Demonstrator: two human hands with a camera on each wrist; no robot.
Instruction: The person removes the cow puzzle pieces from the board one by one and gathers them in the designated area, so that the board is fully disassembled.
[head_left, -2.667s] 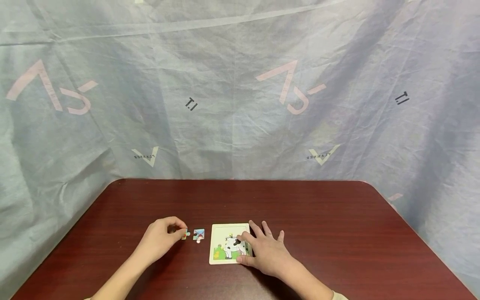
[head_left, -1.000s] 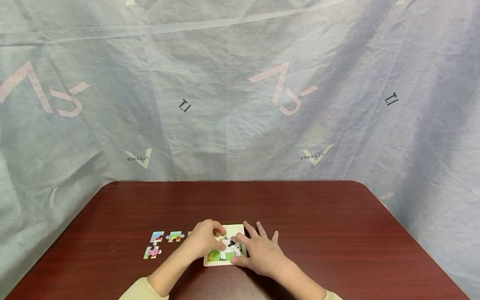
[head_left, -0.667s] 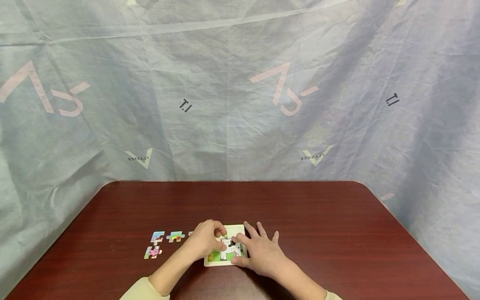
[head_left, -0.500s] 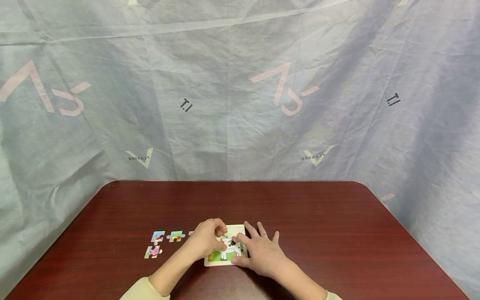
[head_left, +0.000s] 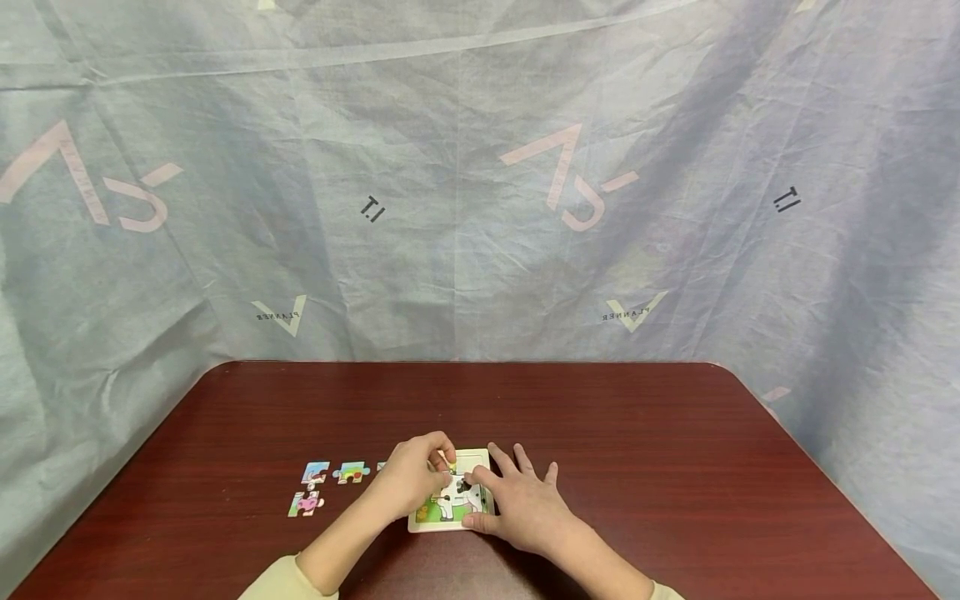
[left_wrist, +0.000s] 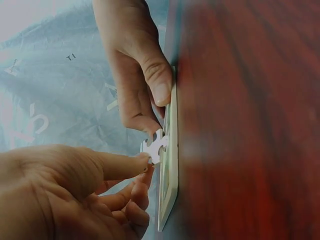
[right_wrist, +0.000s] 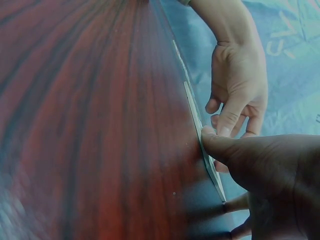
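A pale square puzzle tray (head_left: pixel 442 528) with a cow picture lies between both hands on the table. My left hand (head_left: pixel 407 477) reaches over its left side. In the left wrist view, that hand's thumb and fingers pinch a white jigsaw piece (left_wrist: pixel 153 149), tilted up out of the tray. My right hand (head_left: pixel 528 507) rests on the tray's right side, thumb at the near edge and the other fingers spread. Its bent index finger comes down beside the lifted piece; whether it touches the piece I cannot tell. The left hand covers the tray's left part.
Loose jigsaw pieces lie left of the tray: a blue one (head_left: pixel 316 472), a green and yellow one (head_left: pixel 350 472) and a pink one (head_left: pixel 306 503). Another piece (head_left: pixel 381 467) is partly hidden behind the left hand. A grey cloth (head_left: pixel 465 208) hangs behind the dark red table (head_left: pixel 600 417).
My left hand has let go of a loose piece at the left and come over to the tray. Lately its fingers have risen slightly, pinching a piece. The right hand stays on the tray.
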